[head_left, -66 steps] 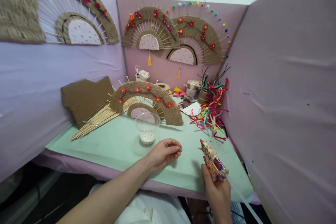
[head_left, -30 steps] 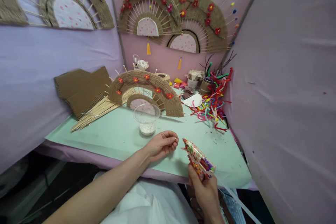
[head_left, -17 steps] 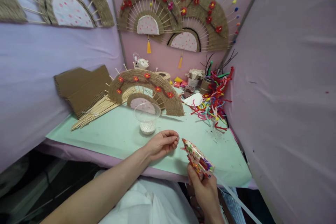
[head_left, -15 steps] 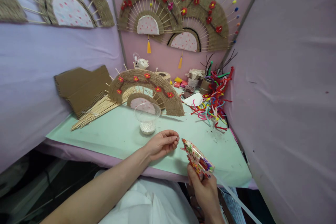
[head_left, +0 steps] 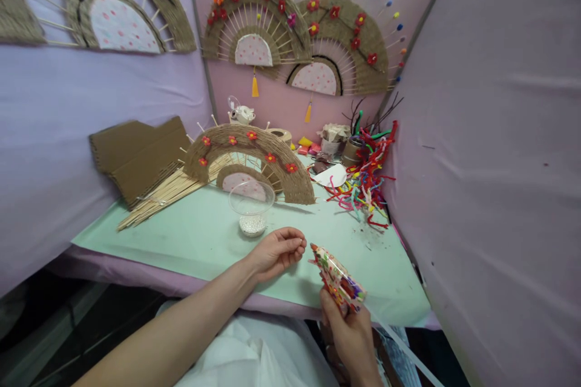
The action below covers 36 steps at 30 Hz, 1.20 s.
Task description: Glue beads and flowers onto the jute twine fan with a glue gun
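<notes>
My left hand (head_left: 276,251) hovers over the front of the mint-green table (head_left: 190,239) with its fingertips pinched together on something tiny that I cannot make out. My right hand (head_left: 349,332) grips a glue gun (head_left: 336,278) covered in a bright flower pattern. The gun's tip points left and sits a short way from the left fingertips. A clear glue stick trails out of its back toward the lower right. Just behind the left hand stands a clear plastic cup (head_left: 252,208) with small white beads in the bottom.
A jute-wrapped fan with red flowers (head_left: 247,160) leans at mid table, with bamboo skewers (head_left: 163,196) and cardboard pieces (head_left: 138,154) to its left. Tangled coloured pipe cleaners (head_left: 367,175) and small tubs fill the back right. Fabric partitions close in three sides, with finished fans (head_left: 295,33) pinned up.
The glue gun has moved left and its tip has come closer to my pinched left fingertips. The left hand has barely moved. The view has shifted slightly.
</notes>
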{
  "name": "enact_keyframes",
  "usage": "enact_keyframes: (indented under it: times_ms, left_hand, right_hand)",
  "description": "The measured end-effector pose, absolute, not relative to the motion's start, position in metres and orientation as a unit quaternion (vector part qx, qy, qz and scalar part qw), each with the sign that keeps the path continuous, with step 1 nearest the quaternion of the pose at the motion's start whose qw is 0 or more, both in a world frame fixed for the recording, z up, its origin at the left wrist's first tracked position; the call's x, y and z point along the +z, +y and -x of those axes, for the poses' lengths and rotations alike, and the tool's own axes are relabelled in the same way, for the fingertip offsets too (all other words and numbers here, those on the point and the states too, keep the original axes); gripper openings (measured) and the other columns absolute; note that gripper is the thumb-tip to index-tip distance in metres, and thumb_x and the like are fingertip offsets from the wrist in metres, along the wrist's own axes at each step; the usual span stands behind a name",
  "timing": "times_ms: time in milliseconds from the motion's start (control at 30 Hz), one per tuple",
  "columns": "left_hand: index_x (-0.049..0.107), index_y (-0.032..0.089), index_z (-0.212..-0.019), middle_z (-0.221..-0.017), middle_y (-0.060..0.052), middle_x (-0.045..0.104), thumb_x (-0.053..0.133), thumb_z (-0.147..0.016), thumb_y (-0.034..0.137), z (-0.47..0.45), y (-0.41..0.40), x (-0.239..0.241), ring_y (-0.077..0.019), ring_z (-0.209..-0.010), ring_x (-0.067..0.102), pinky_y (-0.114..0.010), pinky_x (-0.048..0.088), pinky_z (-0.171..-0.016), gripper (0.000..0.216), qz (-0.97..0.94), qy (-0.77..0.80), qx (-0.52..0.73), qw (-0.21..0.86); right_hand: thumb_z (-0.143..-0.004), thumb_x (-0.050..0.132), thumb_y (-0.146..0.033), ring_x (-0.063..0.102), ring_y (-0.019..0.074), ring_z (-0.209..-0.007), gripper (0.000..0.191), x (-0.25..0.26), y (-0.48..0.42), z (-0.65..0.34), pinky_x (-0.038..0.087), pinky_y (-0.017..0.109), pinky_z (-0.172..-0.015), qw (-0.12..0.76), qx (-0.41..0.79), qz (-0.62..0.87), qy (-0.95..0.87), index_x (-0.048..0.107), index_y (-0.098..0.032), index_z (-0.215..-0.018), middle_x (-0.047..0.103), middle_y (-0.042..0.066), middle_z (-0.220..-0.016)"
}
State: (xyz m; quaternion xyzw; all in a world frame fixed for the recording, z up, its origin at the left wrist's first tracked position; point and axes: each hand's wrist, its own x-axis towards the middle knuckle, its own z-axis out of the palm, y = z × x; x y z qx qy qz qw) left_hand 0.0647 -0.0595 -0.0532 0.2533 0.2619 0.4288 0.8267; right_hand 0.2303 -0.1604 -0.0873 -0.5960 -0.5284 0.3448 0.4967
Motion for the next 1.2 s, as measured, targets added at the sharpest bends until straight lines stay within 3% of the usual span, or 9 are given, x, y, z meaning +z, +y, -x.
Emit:
enact_keyframes:
  times_ms: [200,500,967,1200]
  left_hand:
    - [0.064,0.009,-0.077,-0.068,-0.003,0.065,0.082,-0.060,0.013,-0.065,-0.059,-0.052,-0.0054,-0.057,0.060,-0.013,0.048,-0.058,0.026,-0.248,0.257,0.441,0.824]
    - [0.063,0.008,-0.072,-0.068,-0.003,0.064,0.084,-0.057,0.016,-0.066,-0.060,-0.052,-0.0050,-0.057,0.058,-0.014,0.048,-0.058,0.027,-0.257,0.261,0.442,0.819]
    - [0.064,0.010,-0.068,-0.066,-0.002,0.060,0.084,-0.059,0.026,-0.064,-0.060,-0.058,-0.0044,-0.055,0.053,-0.014,0.043,-0.055,0.027,-0.296,0.255,0.433,0.812]
    - [0.063,0.011,-0.069,-0.065,0.000,0.054,0.083,-0.060,0.031,-0.065,-0.061,-0.058,-0.0065,-0.058,0.048,-0.020,0.040,-0.058,0.029,-0.311,0.251,0.444,0.802]
  right_hand:
    - [-0.077,0.060,-0.052,0.063,0.0244,-0.068,0.036,-0.084,-0.161,-0.229,0.048,0.028,-0.056,0.495,0.349,0.602,-0.521,0.071,-0.018,-0.077,0.061,0.004,-0.054]
    - [-0.078,0.062,-0.049,0.060,0.0213,-0.057,0.033,-0.090,-0.161,-0.227,0.047,0.028,-0.051,0.515,0.336,0.592,-0.520,0.071,-0.017,-0.081,0.061,0.003,-0.054]
    - [-0.078,0.061,-0.051,0.060,0.0227,-0.062,0.035,-0.089,-0.165,-0.221,0.046,0.028,-0.052,0.504,0.347,0.587,-0.530,0.070,-0.018,-0.081,0.059,0.003,-0.054]
    - [-0.078,0.059,-0.054,0.059,0.0222,-0.060,0.040,-0.088,-0.165,-0.215,0.044,0.028,-0.049,0.507,0.341,0.596,-0.521,0.069,-0.017,-0.087,0.059,0.004,-0.056]
